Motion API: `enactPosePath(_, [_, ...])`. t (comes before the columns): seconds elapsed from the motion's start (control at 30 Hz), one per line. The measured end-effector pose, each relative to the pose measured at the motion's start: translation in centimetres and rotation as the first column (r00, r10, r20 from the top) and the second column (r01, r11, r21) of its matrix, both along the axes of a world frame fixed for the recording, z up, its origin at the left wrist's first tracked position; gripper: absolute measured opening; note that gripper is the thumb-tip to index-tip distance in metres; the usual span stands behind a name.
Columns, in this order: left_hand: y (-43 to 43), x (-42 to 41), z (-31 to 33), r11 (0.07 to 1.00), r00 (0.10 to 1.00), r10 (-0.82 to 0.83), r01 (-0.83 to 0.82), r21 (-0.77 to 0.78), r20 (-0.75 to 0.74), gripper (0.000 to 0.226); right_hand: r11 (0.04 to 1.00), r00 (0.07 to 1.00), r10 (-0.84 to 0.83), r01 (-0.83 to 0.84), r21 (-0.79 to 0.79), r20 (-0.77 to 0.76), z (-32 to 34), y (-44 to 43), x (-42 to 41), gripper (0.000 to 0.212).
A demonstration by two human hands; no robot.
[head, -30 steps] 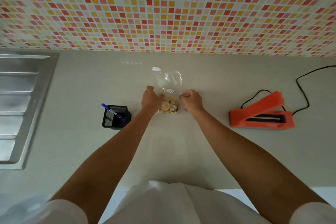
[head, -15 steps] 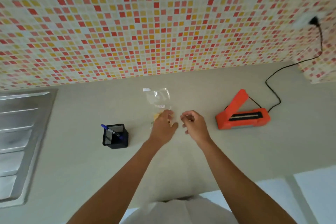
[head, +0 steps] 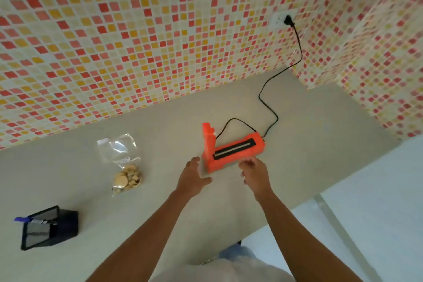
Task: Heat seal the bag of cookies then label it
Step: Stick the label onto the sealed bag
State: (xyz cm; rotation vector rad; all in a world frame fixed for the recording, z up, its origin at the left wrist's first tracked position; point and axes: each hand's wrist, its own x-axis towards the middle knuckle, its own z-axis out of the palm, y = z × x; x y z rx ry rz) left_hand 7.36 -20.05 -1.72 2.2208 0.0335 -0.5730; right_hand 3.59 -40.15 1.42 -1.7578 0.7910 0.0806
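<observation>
A clear plastic bag of cookies (head: 123, 165) lies flat on the beige counter (head: 297, 149), its cookies bunched at the near end and a small white label on it. To its right sits the orange heat sealer (head: 231, 151) with its lid raised upright at the left end. My left hand (head: 193, 178) hovers with spread fingers just in front of the sealer's left end, holding nothing. My right hand (head: 254, 173) is at the sealer's front right edge with its fingers curled; whether it touches the sealer is unclear.
A black mesh pen holder (head: 49, 228) with a blue marker (head: 21, 219) stands at the near left. The sealer's black cord (head: 274, 89) runs up to a wall socket (head: 282, 19). A tiled wall backs the counter and turns a corner at the right.
Both hands have left the bag of cookies and moved right to the heat sealer. The view has swung to the right, so the sink is out of sight.
</observation>
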Motion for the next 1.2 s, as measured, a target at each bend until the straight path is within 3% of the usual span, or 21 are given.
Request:
enactPosePath(0.13, [-4.1,1.2,-1.8,0.98,0.98,0.198,-0.198,-0.027,0.006,0.079,0.991,0.998,-0.05,0.046,-0.123,-0.033,-2.6,-6.8,1.9,0.018])
enactPosePath(0.27, [-5.5,1.9,-2.9,0.952,0.951,0.306,-0.306,0.017,0.038,0.08,0.986,0.989,0.065,-0.085,-0.146,-0.134,-3.8,-10.5,4.6,0.046])
enactPosePath(0.37, [-5.3,2.2,-4.0,0.938,0.938,0.348,-0.348,-0.004,0.005,0.074,0.945,0.957,0.241,-0.269,-0.184,-0.161,-4.6,-11.3,6.4,0.026])
enactPosePath(0.5, [-4.6,3.3,-4.1,0.914,0.913,0.407,-0.406,0.007,-0.021,0.068,0.947,0.954,0.264,-0.284,-0.152,-0.143,-4.4,-11.0,8.3,0.007])
enactPosePath(0.73, [-3.0,8.9,-1.7,0.904,0.904,0.427,-0.427,-0.004,-0.002,0.078,0.926,0.936,0.334,-0.348,-0.146,-0.114,-4.2,-10.0,14.0,0.022])
enactPosePath(0.93, [-1.8,12.9,-1.1,0.916,0.916,0.4,-0.4,-0.011,-0.025,0.078,0.912,0.922,0.368,-0.383,-0.146,-0.12,-3.0,-8.9,17.9,0.014])
enactPosePath(1.2, [-2.0,13.6,-2.6,0.924,0.922,0.381,-0.382,0.005,-0.065,0.073,0.895,0.907,0.394,-0.415,-0.164,-0.145,-4.8,-9.2,18.7,0.023])
